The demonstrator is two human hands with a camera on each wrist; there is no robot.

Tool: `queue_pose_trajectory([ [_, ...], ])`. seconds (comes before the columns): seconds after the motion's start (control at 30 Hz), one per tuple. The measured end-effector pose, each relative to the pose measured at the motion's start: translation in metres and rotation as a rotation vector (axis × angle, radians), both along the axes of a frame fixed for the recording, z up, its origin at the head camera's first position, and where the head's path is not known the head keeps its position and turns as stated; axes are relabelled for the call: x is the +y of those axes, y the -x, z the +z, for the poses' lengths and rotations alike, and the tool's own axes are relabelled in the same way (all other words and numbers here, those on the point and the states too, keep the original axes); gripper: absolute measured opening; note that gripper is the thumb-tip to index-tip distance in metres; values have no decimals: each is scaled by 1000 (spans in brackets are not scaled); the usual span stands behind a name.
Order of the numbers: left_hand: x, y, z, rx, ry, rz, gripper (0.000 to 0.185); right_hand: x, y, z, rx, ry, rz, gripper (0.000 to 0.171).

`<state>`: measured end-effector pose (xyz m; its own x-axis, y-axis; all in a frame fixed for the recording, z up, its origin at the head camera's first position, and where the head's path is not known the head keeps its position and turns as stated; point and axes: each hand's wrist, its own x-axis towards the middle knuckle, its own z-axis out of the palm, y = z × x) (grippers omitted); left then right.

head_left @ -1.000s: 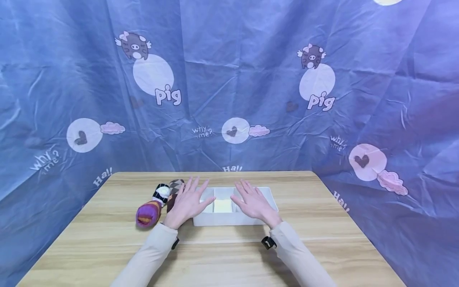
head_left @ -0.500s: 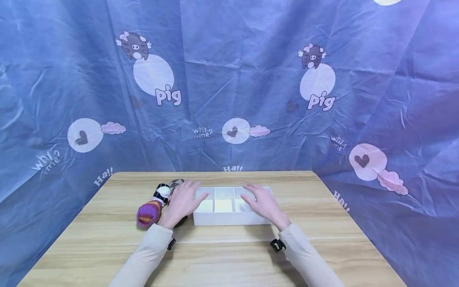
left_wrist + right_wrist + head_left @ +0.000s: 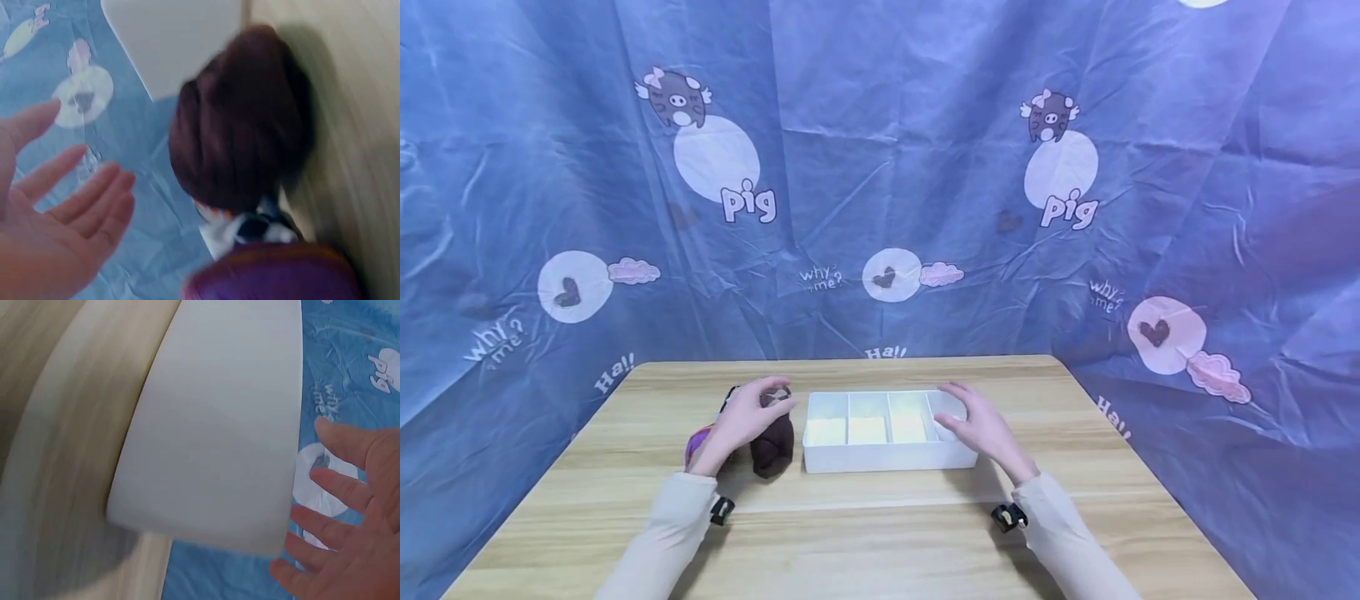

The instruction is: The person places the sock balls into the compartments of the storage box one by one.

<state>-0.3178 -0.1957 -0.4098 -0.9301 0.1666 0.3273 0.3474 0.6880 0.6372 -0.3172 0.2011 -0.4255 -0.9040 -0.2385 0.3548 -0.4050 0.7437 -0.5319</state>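
My left hand (image 3: 743, 421) hovers above a cluster of rolled-up socks, its fingers loosely bent and nothing held. A dark brown sock roll (image 3: 772, 450) lies just right of it, and a purple one (image 3: 697, 439) is partly hidden beneath it. Black-and-white socks (image 3: 256, 230) show between these two in the left wrist view; a grey checked one (image 3: 782, 393) peeks out behind the fingers. My right hand (image 3: 988, 429) is at the right end of a white divided box (image 3: 891, 457), fingers spread and relaxed. Whether its fingertips touch the box I cannot tell.
The box has several compartments side by side and stands mid-table on a light wood table (image 3: 865, 533). A blue printed curtain (image 3: 880, 192) hangs behind and along both sides of the table.
Both hands have moved apart, the left one leftward over the socks, the right one toward the box's right end. Their fingers went from straight to loosely bent. The brown sock roll is now uncovered.
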Motion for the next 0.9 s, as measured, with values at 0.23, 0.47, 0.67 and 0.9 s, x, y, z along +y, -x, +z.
queue_pose_trajectory([
  [0.23,-36,1,-6,-45,-125,-60,50,22,-1,-6,-148,77,68,75],
  [0.47,-60,0,-7,-83,-165,-32,56,42,-4,-8,-408,319,189,81],
  [0.67,-72,0,-14,-93,-233,-31,51,56,-4,-21,-477,377,239,84],
  [0.9,-87,-3,-24,-149,-323,-42,61,63,-3,-31,-507,444,266,85],
])
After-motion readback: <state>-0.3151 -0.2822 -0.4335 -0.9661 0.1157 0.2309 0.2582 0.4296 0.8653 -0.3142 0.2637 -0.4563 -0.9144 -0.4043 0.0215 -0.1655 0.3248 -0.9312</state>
